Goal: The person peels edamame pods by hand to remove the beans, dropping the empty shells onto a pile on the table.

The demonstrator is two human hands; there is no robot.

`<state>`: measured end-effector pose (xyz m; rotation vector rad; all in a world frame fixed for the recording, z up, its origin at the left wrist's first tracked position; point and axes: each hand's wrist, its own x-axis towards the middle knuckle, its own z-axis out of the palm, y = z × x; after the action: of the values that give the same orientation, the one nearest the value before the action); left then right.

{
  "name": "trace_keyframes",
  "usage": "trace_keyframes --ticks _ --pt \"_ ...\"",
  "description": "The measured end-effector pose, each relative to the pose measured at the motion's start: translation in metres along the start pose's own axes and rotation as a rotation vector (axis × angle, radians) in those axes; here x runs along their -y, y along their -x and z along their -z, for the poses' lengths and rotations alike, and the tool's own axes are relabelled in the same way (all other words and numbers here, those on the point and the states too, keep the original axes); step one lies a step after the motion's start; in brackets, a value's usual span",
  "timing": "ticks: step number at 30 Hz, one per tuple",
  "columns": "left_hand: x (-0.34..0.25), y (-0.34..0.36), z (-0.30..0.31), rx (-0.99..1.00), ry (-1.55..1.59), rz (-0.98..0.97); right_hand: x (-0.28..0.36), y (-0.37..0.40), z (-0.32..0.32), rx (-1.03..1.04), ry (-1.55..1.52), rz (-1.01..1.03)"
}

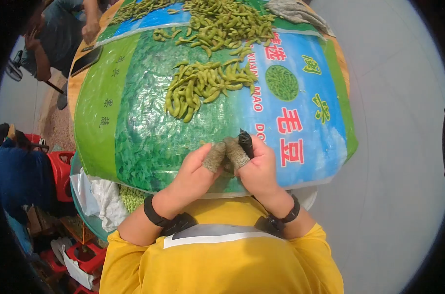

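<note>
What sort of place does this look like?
Probably an informal food-preparation spot, though I can't tell whether it's a home or a market: green pods heaped on a printed plastic sack, with loose green beans showing past its near edge.

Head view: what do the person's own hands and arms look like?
The left hand and right hand each have a textured grey-brown thumb cover; the right also shows a black wrap, apparently on a finger. Each wrist carries a black strap with a bulky dark piece. The sleeves are yellow and short.
</note>
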<state>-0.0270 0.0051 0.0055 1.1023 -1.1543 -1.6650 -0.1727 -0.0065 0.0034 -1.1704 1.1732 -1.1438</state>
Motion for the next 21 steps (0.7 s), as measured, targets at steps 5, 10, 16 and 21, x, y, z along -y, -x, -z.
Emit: trace_keyframes --ticks 5,10,16,21 --pt "-0.006 -0.001 0.001 0.017 0.156 0.056 0.007 0.0 0.009 0.192 -0.343 -0.201" --pt "-0.007 0.0 0.023 0.135 0.579 0.168 0.01 -0.013 0.021 0.312 -0.452 -0.419" --pt "-0.004 0.004 0.03 0.035 0.439 0.267 0.048 -0.033 0.043 0.942 0.813 0.004" --pt "-0.002 0.003 0.023 0.007 0.37 0.287 0.072 -0.052 0.033 0.656 0.712 -0.1"
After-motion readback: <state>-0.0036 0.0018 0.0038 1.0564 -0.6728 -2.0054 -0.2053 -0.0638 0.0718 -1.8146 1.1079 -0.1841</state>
